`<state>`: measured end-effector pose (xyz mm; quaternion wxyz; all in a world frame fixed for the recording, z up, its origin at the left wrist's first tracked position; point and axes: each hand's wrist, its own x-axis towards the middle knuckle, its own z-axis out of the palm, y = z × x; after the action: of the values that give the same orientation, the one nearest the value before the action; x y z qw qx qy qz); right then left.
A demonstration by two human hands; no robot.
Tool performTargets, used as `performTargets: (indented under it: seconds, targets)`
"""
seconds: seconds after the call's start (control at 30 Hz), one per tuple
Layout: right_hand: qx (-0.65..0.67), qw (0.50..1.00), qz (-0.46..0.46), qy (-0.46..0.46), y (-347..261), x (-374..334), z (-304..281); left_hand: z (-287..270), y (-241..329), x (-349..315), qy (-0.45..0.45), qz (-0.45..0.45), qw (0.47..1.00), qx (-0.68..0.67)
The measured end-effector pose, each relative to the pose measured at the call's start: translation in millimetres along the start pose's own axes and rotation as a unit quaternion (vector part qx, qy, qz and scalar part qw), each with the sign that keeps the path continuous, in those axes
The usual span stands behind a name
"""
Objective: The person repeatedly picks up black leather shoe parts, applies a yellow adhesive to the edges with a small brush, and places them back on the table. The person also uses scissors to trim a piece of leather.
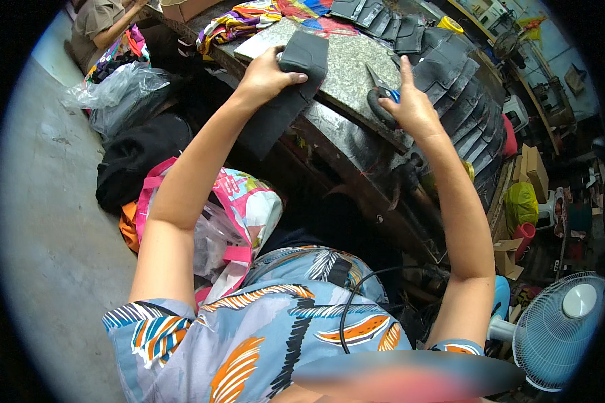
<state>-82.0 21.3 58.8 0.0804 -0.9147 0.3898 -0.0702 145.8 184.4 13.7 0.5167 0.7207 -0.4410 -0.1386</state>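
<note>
My left hand (265, 79) grips a dark, flexible panel (307, 55) with a moulded raised shape near its top, thumb on its face. The panel's lower end hangs past the edge of the work table (353, 67). In my right hand (415, 111) is a pair of scissors (382, 101) with black and blue handles; the blades look parted and point away from me. My right index finger stretches out toward overlapping rows of similar black panels (467, 101) at the right. More such black pieces (376, 17) lie along the far side.
Colourful cloth (242, 23) lies at the table's far left. Below my left arm stand a pink-edged bag (249, 208) and a black bundle (141, 151). A person (104, 30) sits at the far left. A fan (561, 329) and cardboard boxes (532, 171) are at the right.
</note>
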Motion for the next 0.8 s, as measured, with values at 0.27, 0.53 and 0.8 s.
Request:
performTargets:
  seconds: [0.27, 0.53, 0.8]
  targets:
    - [-0.021, 0.999, -0.048, 0.015, -28.8, 21.8, 17.5, -14.1, 30.2, -67.4, 0.101, -0.060, 0.866, -0.485]
    - [0.008, 0.998, -0.062, 0.002, -32.6, 10.2, -4.4, 6.8, 44.8, -99.8, -0.039, -0.159, 0.737, -0.656]
    - [0.158, 0.980, -0.099, 0.067, 71.8, -110.5, -75.9, 33.3, 45.4, -124.8, -0.075, -0.218, 0.753, -0.617]
